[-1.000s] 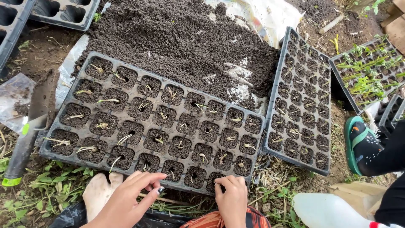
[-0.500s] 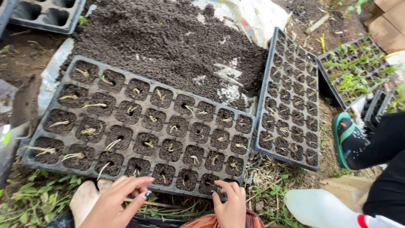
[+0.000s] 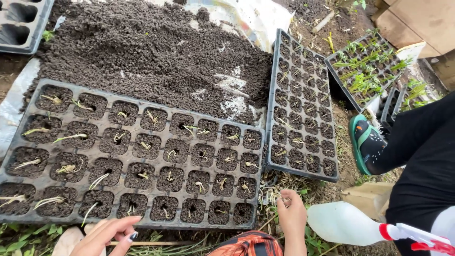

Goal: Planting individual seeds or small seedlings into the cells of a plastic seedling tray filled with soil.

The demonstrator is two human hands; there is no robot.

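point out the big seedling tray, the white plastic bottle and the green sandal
big seedling tray (image 3: 142,129): head view, on a black rib between soil-filled cells.
white plastic bottle (image 3: 343,223): head view, on the middle of its body.
green sandal (image 3: 356,147): head view, on the sole's green edge.

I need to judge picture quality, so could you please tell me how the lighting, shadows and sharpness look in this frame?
Head view: soft, even daylight without hard shadows or glare; the black plastic seedling tray and dark loose soil heap look sharp; the left hand and right hand at the bottom edge are slightly soft; straight tray edges bow a little toward the frame's borders.
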